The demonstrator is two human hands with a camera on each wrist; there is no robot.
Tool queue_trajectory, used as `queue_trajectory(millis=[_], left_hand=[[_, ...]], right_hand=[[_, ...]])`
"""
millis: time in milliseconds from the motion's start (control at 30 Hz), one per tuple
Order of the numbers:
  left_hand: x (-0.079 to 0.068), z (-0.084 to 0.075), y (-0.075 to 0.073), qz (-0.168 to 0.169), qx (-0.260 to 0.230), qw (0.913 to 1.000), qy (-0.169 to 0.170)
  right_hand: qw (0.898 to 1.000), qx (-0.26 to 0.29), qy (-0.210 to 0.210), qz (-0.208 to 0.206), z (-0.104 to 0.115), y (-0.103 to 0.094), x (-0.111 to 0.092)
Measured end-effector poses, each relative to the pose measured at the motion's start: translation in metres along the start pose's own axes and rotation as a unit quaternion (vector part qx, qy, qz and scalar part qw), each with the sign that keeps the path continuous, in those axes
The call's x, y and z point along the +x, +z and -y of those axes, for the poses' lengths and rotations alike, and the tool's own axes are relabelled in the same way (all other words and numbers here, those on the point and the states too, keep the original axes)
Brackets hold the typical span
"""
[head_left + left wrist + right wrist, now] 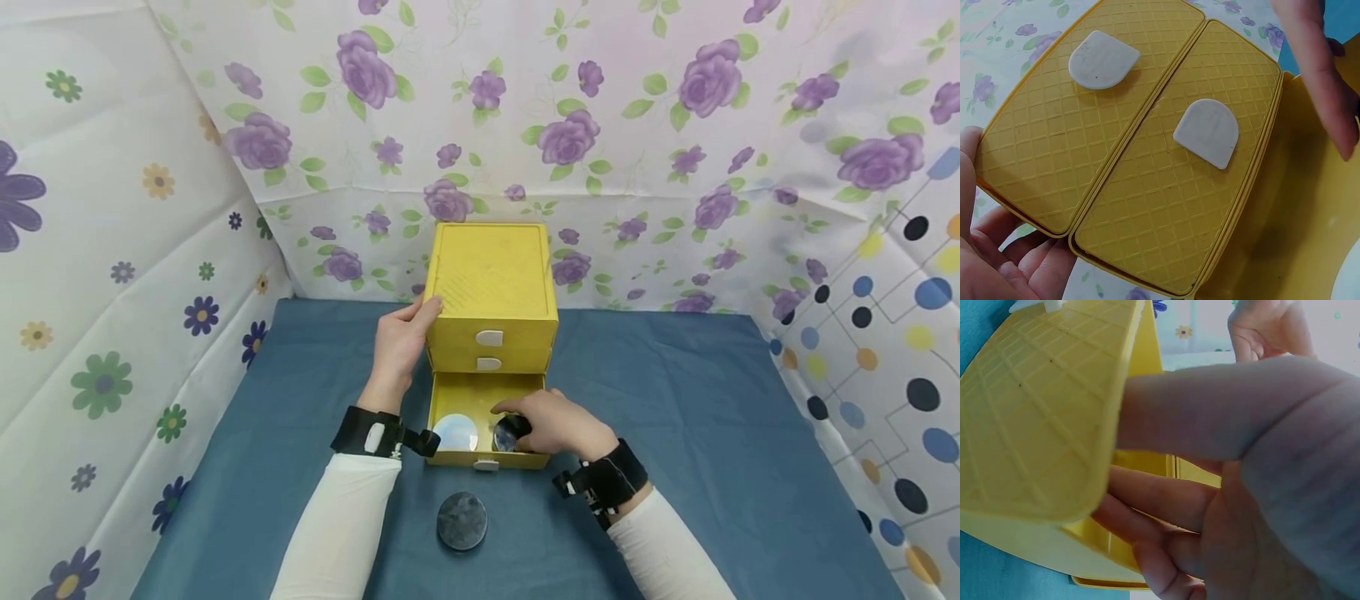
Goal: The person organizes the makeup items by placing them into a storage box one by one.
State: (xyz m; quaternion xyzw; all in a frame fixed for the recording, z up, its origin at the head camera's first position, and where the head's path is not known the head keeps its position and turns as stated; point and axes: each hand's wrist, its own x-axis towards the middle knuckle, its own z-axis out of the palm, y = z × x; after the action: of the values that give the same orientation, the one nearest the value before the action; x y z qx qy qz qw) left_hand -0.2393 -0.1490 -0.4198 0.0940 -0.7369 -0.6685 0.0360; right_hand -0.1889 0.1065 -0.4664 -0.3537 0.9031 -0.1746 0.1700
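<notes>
A yellow chest of small drawers (491, 271) stands at the back of the cloth, its bottom drawer (487, 387) pulled out. My left hand (401, 346) grips the chest's left side, fingers against the wall in the left wrist view. Inside the drawer, my right hand (566, 421) holds a dark, shiny round disc (510, 433) between thumb and fingers. The drawer front hides that disc in the right wrist view. Left of it in the drawer lies a pale, glossy round disc (456, 432).
A black round, flat piece (462, 521) lies on the blue cloth (675, 400) in front of the drawer. The two upper drawers are closed and carry white tabs (1207, 132). A flowered sheet (465, 108) hangs right behind the chest.
</notes>
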Motion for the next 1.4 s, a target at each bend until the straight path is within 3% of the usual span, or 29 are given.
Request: queue_trajectory(millis=[133, 233, 300, 367, 433, 467, 567, 633, 667, 700, 767, 867, 967, 1100, 1400], left_hand=[[0.0, 0.0, 0.0, 0.0, -0.002, 1.0, -0.002], [0.0, 0.0, 0.0, 0.001, -0.002, 1.0, -0.004], [0.0, 0.0, 0.0, 0.003, -0.002, 1.0, -0.004], [0.0, 0.0, -0.001, 0.002, -0.002, 1.0, -0.003], [0.0, 0.0, -0.001, 0.006, -0.004, 1.0, -0.001], [0.0, -0.001, -0.001, 0.007, -0.005, 1.0, 0.0], [0.0, -0.001, -0.001, 0.008, -0.008, 0.9999, 0.001], [0.0, -0.001, -0.001, 0.009, -0.01, 0.9999, 0.001], [0.001, -0.001, -0.001, 0.008, -0.009, 0.9999, 0.001], [0.0, -0.001, -0.001, 0.008, -0.01, 0.9999, 0.001], [0.0, 0.0, -0.001, 0.007, -0.011, 0.9999, 0.003], [-0.001, 0.0, -0.001, 0.009, -0.012, 0.9999, 0.003], [-0.002, 0.002, -0.001, 0.01, -0.012, 0.9999, 0.004], [-0.002, 0.002, 0.0, 0.011, -0.01, 0.9999, 0.005], [-0.002, -0.001, 0.001, 0.007, 0.004, 0.9999, 0.014]], right_hand=[[0.998, 0.045, -0.006, -0.031, -0.003, -0.006, -0.001], [0.993, 0.072, -0.014, -0.096, -0.004, -0.014, -0.003], [0.984, 0.093, -0.019, -0.152, -0.004, -0.022, -0.004], [0.969, 0.116, -0.025, -0.219, -0.003, -0.03, -0.005], [0.944, 0.139, -0.034, -0.296, -0.002, -0.037, -0.005], [0.927, 0.155, -0.04, -0.339, -0.001, -0.041, -0.005], [0.861, 0.182, -0.033, -0.473, 0.0, -0.052, -0.005], [0.82, 0.198, -0.012, -0.537, 0.0, -0.06, -0.004], [0.807, 0.207, 0.004, -0.553, 0.0, -0.064, -0.003], [0.802, 0.217, 0.028, -0.555, -0.001, -0.067, -0.002], [0.811, 0.259, 0.072, -0.52, -0.003, -0.072, 0.0], [0.836, 0.324, 0.127, -0.425, -0.005, -0.075, 0.002], [0.842, 0.372, 0.154, -0.359, -0.009, -0.072, 0.007], [0.836, 0.402, 0.157, -0.339, -0.013, -0.067, 0.012], [0.806, 0.448, 0.156, -0.354, -0.016, -0.065, 0.014]])
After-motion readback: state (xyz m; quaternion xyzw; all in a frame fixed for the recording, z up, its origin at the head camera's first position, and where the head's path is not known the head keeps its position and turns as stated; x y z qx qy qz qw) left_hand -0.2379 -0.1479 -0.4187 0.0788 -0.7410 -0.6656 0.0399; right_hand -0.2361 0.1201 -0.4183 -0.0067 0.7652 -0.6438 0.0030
